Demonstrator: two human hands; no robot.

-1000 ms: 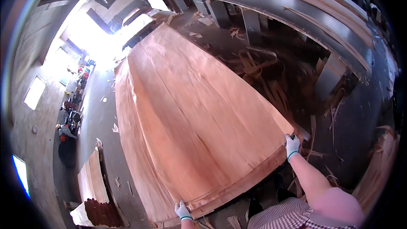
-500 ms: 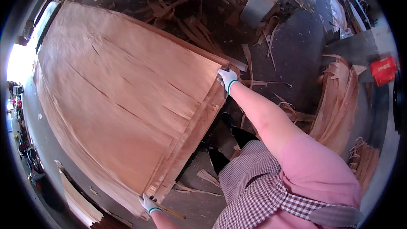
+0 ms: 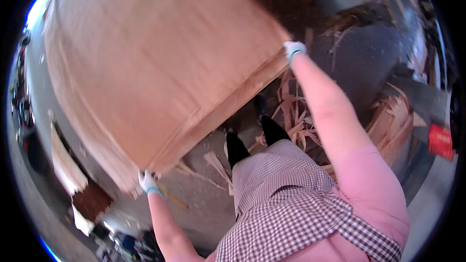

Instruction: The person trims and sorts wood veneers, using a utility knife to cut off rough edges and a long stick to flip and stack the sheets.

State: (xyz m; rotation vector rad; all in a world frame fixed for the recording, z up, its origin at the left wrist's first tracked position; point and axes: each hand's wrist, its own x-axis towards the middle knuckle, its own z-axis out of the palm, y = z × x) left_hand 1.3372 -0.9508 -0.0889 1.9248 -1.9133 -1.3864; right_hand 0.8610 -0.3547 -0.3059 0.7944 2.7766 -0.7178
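Holding a big, thin sheet of wood (image 3: pixel 145 63) at two of its corners, we stand over a grey floor (image 3: pixel 208 208) and look down. Our left hand (image 3: pixel 147 183) wears a white glove with a blue-green cuff, and it is closed on the near left corner of the sheet, low in the picture. Our right hand (image 3: pixel 294 48) wears the same kind of glove and is closed on the near right corner, higher up and far from the other hand, with the arm stretched out long. The sheet is light brown with fine lines running along it, and it fills most of the upper left of the picture. Its near edge shows a few thin layers lying on top of each other, so we cannot tell if our hands hold one sheet or more. The sheet is tilted, with its right side higher than its left. Under its near edge we see our black shoes (image 3: pixel 252 138) on the floor, and our checked skirt (image 3: pixel 286 199) below them. Curly strips of wood (image 3: pixel 296 116) lie on the floor just beside the shoes. More thin wood scraps (image 3: pixel 395 116) are piled to the right, near a small red thing (image 3: pixel 441 140).
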